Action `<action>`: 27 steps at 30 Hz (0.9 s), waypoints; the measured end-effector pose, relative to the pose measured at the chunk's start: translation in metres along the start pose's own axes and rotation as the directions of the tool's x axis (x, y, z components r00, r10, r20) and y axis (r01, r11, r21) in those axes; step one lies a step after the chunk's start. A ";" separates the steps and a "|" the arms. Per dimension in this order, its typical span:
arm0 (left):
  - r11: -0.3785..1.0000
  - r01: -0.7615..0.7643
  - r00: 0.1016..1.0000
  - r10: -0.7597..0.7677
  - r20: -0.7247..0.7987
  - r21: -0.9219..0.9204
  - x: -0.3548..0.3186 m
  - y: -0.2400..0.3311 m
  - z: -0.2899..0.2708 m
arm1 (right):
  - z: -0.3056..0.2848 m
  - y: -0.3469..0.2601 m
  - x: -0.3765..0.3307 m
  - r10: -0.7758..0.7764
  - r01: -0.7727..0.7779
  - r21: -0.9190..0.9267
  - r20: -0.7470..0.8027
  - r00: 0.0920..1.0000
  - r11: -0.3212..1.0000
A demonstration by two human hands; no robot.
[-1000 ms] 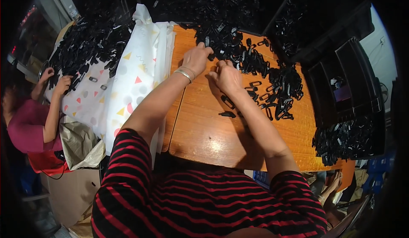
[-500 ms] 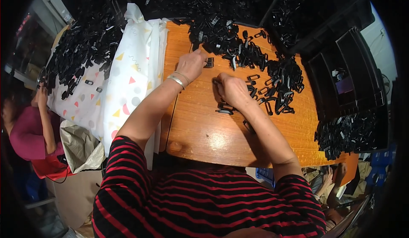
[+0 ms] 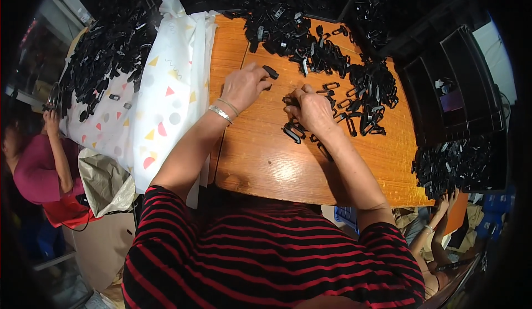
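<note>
My left hand point(image 3: 244, 89), with bracelets on its wrist, is closed over the wood table. Its thumb and fingers pinch a small black plastic piece point(image 3: 270, 72), which sticks out beyond the fingertips. To the right, my right hand point(image 3: 313, 111) is bent over the tabletop with its fingertips drawn together. A small dark piece point(image 3: 287, 99) shows at those fingertips, partly hidden by them. Beside and below this hand lie a few loose black plastic pieces point(image 3: 292, 135). Oblong black frames point(image 3: 350, 105) are scattered just to its right.
A large heap of black plastic pieces point(image 3: 288, 37) covers the table's point(image 3: 260, 165) far side. White patterned cloth point(image 3: 172, 93) lies along the left. Black bins point(image 3: 460, 93) stand at the right. Other people's hands point(image 3: 51, 122) are at the far left, and more hands point(image 3: 441, 204) at the lower right.
The piece in my left hand has turned. My right hand's fingers have shifted slightly rightward over the loose pieces. At lower right, another person's hands have risen to a heap of black pieces.
</note>
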State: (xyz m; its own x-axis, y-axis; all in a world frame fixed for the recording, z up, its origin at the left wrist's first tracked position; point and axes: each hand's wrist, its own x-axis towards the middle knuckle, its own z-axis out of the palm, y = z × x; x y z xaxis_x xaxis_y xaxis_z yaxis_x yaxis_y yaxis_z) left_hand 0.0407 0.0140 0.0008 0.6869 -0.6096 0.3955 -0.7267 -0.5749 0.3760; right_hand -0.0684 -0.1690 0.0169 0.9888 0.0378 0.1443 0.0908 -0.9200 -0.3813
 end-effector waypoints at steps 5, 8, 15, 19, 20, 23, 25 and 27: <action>0.998 -0.064 0.998 0.063 -0.025 -0.018 -0.007 -0.001 0.000 | 0.004 0.008 -0.001 -0.002 0.001 -0.093 -0.014 1.000 0.996; 0.992 -0.097 0.995 0.095 0.031 0.079 -0.008 -0.002 0.005 | 0.005 0.004 -0.001 0.011 -0.010 -0.115 0.007 1.000 0.993; 0.995 -0.079 0.996 0.081 -0.038 0.058 -0.012 0.002 0.017 | 0.002 -0.004 -0.004 0.037 -0.030 0.057 -0.135 0.990 0.998; 0.668 0.234 0.963 -0.259 0.074 -0.706 -0.032 0.017 0.019 | 0.003 -0.017 -0.012 0.252 -0.146 0.393 -0.236 0.938 0.908; 0.329 0.386 0.899 -0.342 0.272 -0.862 -0.036 0.027 0.010 | 0.002 -0.020 -0.014 0.282 -0.126 0.495 -0.254 0.925 0.860; 0.085 0.395 0.884 -0.308 0.353 -0.915 -0.047 0.042 -0.009 | -0.003 -0.034 -0.018 0.251 -0.039 0.559 -0.307 0.918 0.828; 0.061 0.351 0.895 -0.313 0.316 -0.934 -0.051 0.050 -0.008 | -0.003 -0.041 -0.021 0.229 -0.015 0.592 -0.289 0.930 0.806; 0.038 0.304 0.906 -0.319 0.277 -0.952 -0.054 0.053 -0.011 | -0.002 -0.046 -0.021 0.205 0.010 0.623 -0.272 0.940 0.782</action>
State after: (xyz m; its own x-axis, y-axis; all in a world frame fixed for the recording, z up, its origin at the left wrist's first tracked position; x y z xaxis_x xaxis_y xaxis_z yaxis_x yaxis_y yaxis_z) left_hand -0.0349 0.0226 0.0088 0.8542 -0.5200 0.0068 0.1830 0.3127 0.9321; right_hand -0.0937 -0.1287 0.0335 0.9161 -0.2589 0.3062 0.1549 -0.4759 -0.8658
